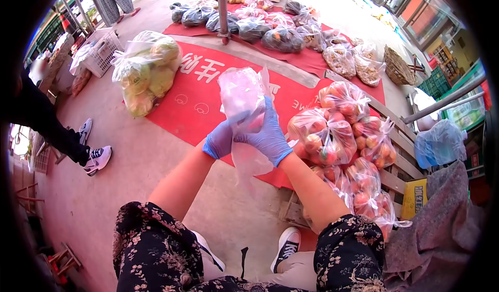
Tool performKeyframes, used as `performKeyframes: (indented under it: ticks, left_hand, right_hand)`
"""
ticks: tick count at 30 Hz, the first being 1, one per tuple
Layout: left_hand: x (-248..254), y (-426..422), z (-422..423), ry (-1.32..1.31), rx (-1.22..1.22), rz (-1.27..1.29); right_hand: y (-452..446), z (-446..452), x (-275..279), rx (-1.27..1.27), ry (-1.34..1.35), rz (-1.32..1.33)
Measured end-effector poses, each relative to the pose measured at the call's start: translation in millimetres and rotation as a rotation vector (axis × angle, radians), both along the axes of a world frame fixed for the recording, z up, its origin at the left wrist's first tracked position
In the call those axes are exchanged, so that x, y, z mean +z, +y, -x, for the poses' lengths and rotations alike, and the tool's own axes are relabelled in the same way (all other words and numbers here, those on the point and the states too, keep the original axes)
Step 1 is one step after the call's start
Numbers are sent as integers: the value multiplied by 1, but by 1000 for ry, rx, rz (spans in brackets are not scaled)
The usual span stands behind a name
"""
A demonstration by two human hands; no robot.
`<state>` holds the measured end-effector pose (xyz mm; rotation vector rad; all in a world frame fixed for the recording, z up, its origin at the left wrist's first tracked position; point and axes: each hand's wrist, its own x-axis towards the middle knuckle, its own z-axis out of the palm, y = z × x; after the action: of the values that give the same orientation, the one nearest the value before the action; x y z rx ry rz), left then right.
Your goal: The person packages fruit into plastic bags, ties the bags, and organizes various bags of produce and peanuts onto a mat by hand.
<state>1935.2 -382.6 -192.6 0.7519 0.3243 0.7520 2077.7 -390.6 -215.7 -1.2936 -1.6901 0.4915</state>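
Observation:
Both of my hands wear blue gloves and meet in front of me, above the red mat [176, 118]. Between them is a bundle of thin, whitish-pink plastic bags [241, 90]. My left hand [223, 137] grips its lower left side. On the other side, my right hand [267, 140] has its fingers wrapped around the lower part. A loose sheet of clear film [249, 162] hangs below my hands. Just right of my right hand, knotted clear bags of red and yellow round fruit [323, 138] are piled on a wooden pallet [400, 159].
A large bag of green produce [148, 76] stands at the left. Several filled bags [283, 38] cover the far mat behind a metal post [223, 11]. A person's leg and sneaker [97, 159] are at left. Grey cloth [442, 219] drapes at right.

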Motion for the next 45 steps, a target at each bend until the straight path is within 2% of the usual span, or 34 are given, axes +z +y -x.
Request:
performKeyframes:
  ticks: [2, 3, 6, 9, 12, 15, 16, 18, 20, 21, 22, 24, 25, 26, 28, 29, 32, 33, 35, 36, 39, 40, 42, 43, 45]
  left_hand:
    - [-15, 2, 4, 128, -73, 107]
    - [-21, 4, 8, 181, -77, 118]
    - [-7, 0, 13, 226, -111, 60]
    - [-21, 9, 8, 212, -48, 35]
    - [-22, 12, 5, 283, -56, -67]
    - [-12, 13, -5, 483, 80, -245]
    - [-10, 10, -8, 600, 226, -277]
    - [5, 3, -10, 1192, 605, -872]
    - [20, 0, -9, 1145, 590, -1389]
    - [18, -2, -11, 1084, 475, -1560]
    - [19, -6, -14, 1127, 333, -1676]
    - [7, -5, -20, 1160, 147, -1753]
    - [7, -6, -18, 1240, 120, -1696]
    - [7, -6, -16, 1345, 134, -1649]
    - [6, -2, -11, 1362, 193, -1554]
    - [0, 2, -7, 1309, 238, -1560]
    - [-6, 4, -4, 1401, 92, -997]
    - [-13, 9, -1, 1404, 148, -1007]
    - [-19, 13, 7, 1413, 258, -1008]
    - [-22, 16, 12, 1427, 283, -879]
    - [-35, 26, 26, 1367, 674, -489]
    - [-40, 32, 34, 1260, 756, -414]
    - [-53, 43, 44, 988, 848, -196]
    - [-39, 37, 41, 971, 843, -137]
    - [-42, 33, 32, 792, 773, -79]
  right_hand:
    - [2, 1, 1, 205, 414, 263]
    - [0, 1, 0, 208, 490, 291]
    - [4, -5, 6, 268, 503, 446]
    - [2, -10, 9, 221, 808, 596]
    - [8, -19, 5, 147, 843, 696]
    - [19, -29, -15, -3, 753, 551]
    - [24, -34, -25, -65, 792, 505]
    - [31, -45, -37, -187, 849, 454]
    - [31, -46, -36, -258, 877, 485]
    - [29, -46, -35, -222, 912, 555]
    - [27, -46, -33, -190, 943, 625]
    - [22, -48, -29, 121, 1162, 797]
    - [20, -47, -22, 282, 1263, 879]
    - [20, -45, -15, 392, 1093, 922]
    - [13, -40, 2, 588, 749, 989]
    - [7, -36, 10, 646, 757, 939]
    - [8, -40, 14, 659, 617, 822]
    - [12, -44, 13, 635, 548, 882]
    - [17, -44, 26, 538, 545, 785]
    - [18, -43, 33, 492, 545, 740]
    - [19, -39, 37, 219, 572, 607]
    - [19, -40, 35, 133, 567, 586]
    - [15, -37, 29, 163, 579, 746]
    - [11, -29, 25, 155, 580, 798]
    - [9, -20, 14, 155, 510, 882]
